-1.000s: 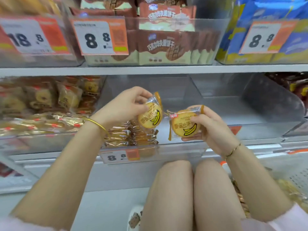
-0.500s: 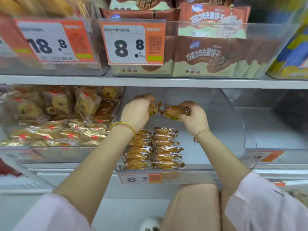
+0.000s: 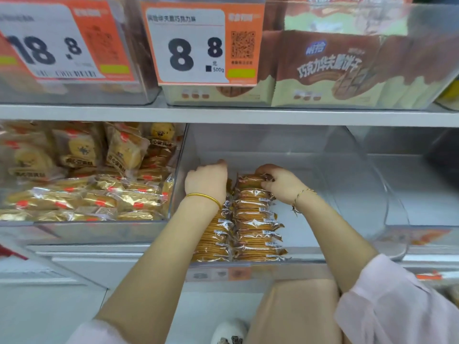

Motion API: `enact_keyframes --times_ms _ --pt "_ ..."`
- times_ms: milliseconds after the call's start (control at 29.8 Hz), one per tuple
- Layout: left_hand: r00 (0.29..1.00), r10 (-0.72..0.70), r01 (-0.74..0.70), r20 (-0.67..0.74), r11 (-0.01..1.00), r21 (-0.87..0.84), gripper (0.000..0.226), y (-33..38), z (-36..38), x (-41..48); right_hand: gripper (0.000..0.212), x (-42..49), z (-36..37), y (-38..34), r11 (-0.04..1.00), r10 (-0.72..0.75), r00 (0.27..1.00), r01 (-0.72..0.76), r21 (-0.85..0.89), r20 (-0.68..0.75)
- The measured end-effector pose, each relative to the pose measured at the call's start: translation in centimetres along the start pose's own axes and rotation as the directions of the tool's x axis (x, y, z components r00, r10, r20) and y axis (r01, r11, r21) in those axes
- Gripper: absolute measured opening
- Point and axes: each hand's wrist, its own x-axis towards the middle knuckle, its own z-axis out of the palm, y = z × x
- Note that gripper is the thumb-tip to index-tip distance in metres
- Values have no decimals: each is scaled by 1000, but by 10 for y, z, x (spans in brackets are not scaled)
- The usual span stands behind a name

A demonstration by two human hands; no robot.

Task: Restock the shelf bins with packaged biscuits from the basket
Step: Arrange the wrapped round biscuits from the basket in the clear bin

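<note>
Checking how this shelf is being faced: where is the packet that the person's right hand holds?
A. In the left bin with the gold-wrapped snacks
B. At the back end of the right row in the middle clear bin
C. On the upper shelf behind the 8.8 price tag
B: the right hand grips a biscuit packet at the far end of the right row inside the middle clear bin.

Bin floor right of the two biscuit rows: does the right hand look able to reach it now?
Probably yes. The right hand grips a packet at the back of the right row; the bare bin floor lies just beside it, with nothing between.
</note>
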Motion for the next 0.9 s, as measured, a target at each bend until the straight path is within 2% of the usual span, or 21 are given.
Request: enact_keyframes --times_ms 134,268,369,804,905 --pt "1000 3 -3 25 1000 -31 30 1 1 -4 35 1 7 -2 999 -33 998 34 -12 51" --pt "1000 -2 4 27 998 -65 30 1 1 -9 32 1 14 -4 999 -35 999 34 11 36" --pt "998 3 0 57 998 -61 32 2 2 -13 36 -1 18 -5 997 -59 997 61 -41 41" --pt "997 -1 8 73 995 -96 34 5 10 -20 42 -3 19 -5 990 -80 997 78 -118 -8" --pt "998 5 2 65 994 -107 36 6 3 -24 40 -11 9 -8 987 -101 993 91 -134 -67"
